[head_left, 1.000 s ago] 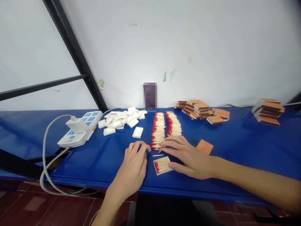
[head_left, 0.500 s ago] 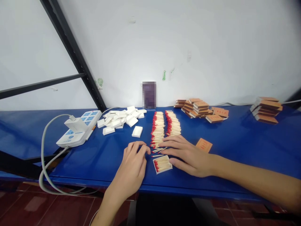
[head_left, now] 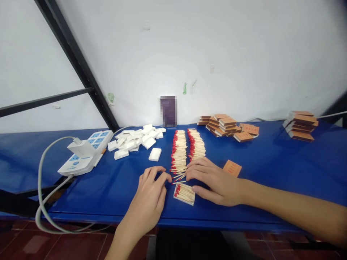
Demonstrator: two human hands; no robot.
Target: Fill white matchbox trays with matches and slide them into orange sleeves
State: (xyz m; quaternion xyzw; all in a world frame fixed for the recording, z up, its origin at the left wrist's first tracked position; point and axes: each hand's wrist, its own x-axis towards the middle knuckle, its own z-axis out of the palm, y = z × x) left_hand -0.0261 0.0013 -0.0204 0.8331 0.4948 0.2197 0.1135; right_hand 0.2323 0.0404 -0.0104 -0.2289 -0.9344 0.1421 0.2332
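Red-headed matches lie in two long rows, a left row (head_left: 179, 150) and a right row (head_left: 196, 144). At the near end of the left row, a few loose matches (head_left: 179, 178) lie askew. Just below them sits a white matchbox tray (head_left: 184, 194) filled with matches. My left hand (head_left: 151, 195) rests to the left with fingers bent and apart, its index fingertip beside the loose match heads. My right hand (head_left: 217, 183) is open, fingertips at the tail ends of the loose matches and thumb at the tray's right edge. Neither hand visibly grips anything.
White empty-looking trays (head_left: 135, 139) are piled at back left, with a single tray (head_left: 155, 154) nearer. Orange matchbox sleeves (head_left: 227, 124) and another stack (head_left: 302, 126) stand right; one sleeve (head_left: 232, 168) lies behind my right wrist. A power strip (head_left: 86, 153) with cables sits left.
The tray has turned clockwise beside my right thumb. My right fingers have bent a little more, and the loose matches have shifted slightly. The whole view has moved a little.
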